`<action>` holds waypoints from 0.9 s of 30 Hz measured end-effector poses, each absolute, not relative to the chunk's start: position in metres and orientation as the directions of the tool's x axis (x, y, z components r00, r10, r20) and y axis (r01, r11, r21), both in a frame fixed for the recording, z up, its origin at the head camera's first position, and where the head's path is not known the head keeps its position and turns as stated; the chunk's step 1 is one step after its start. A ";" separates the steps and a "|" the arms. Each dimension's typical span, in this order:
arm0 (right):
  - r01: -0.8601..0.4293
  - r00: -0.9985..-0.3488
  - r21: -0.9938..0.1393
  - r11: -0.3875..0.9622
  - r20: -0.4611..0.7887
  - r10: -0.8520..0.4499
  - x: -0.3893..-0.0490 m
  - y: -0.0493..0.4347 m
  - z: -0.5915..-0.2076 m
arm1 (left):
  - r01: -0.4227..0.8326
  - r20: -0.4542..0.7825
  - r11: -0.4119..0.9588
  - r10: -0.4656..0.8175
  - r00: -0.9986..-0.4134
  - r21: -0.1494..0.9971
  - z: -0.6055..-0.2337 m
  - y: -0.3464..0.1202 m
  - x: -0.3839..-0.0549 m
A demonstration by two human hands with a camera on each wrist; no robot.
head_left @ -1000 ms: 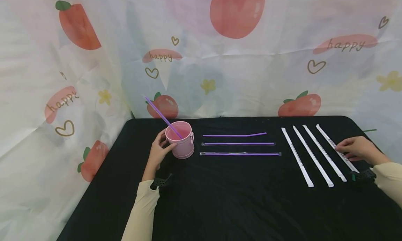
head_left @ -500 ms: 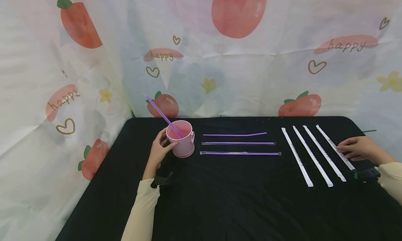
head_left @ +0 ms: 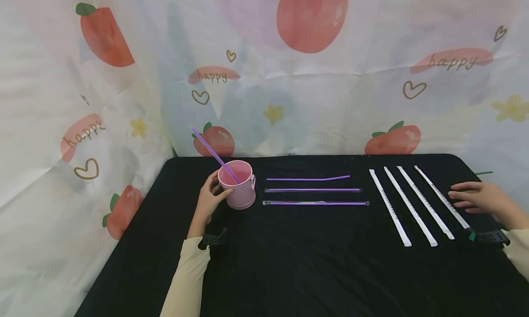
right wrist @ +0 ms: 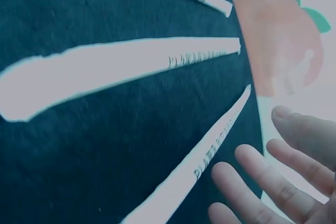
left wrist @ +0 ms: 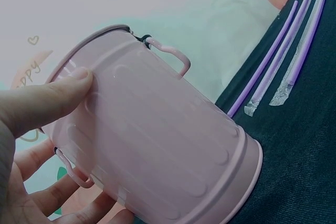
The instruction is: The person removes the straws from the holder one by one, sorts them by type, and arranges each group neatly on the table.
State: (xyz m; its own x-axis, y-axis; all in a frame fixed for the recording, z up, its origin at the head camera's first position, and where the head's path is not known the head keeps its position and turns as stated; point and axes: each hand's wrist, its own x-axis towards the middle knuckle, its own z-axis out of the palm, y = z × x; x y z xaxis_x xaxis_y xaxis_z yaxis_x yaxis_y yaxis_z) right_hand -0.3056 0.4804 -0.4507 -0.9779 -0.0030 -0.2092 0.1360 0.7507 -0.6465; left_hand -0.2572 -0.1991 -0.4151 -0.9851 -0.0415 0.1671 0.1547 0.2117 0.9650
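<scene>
My left hand (head_left: 210, 199) grips a small pink bucket (head_left: 241, 197) from its left side, thumb on the front and fingers round behind. A purple straw (head_left: 212, 152) leans out of the bucket toward the upper left. In the left wrist view the bucket (left wrist: 152, 129) shows two small side handles. At the far right, my right hand (head_left: 481, 200) hovers beside the rightmost white paper-wrapped straw (head_left: 440, 195). Its fingers are spread and hold nothing. The right wrist view shows the same wrapped straw (right wrist: 194, 166) lying apart from the fingertips (right wrist: 223, 174).
Between the hands lie one bare purple straw (head_left: 306, 179) and two purple straws in clear wrappers, the nearer wrapped straw (head_left: 314, 203) closest to me. More white-wrapped straws (head_left: 390, 209) lie slanted side by side. A black cloth (head_left: 289, 271) covers the table; a printed curtain (head_left: 322, 101) hangs behind.
My right hand has let go of the rightmost white-wrapped straw and drawn back to the right, its fingers opening. The left hand and bucket stay in place.
</scene>
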 end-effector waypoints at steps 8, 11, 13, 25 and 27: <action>-0.031 -1.000 -0.750 0.661 0.022 -0.022 -0.288 0.452 -0.440 | 0.146 0.157 0.205 -0.041 -0.987 0.968 -0.418 -0.200 -0.258; -0.097 -0.995 -0.804 0.587 0.098 -0.030 -0.277 0.433 -0.427 | 0.149 0.160 0.206 -0.040 -0.986 0.967 -0.418 -0.201 -0.259; -0.150 -0.987 -0.820 0.552 0.155 -0.038 -0.272 0.422 -0.419 | 0.150 0.161 0.204 -0.040 -0.986 0.968 -0.418 -0.201 -0.259; -0.297 -0.952 -0.866 0.403 0.303 -0.050 -0.264 0.375 -0.388 | 0.159 0.169 0.206 -0.032 -0.985 0.966 -0.418 -0.201 -0.258; -0.304 -0.950 -0.865 0.399 0.304 -0.063 -0.265 0.364 -0.383 | 0.161 0.171 0.206 -0.031 -0.985 0.965 -0.418 -0.201 -0.258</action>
State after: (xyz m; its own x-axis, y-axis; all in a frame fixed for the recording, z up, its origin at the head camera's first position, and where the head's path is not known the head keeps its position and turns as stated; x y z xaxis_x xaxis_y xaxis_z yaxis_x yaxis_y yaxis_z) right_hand -0.2649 0.3645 -0.3827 -0.9505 -0.0632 0.3042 -0.3035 0.3988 -0.8653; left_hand -0.2584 -0.2011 -0.4180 -0.9848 -0.0311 0.1710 0.1611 0.2057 0.9653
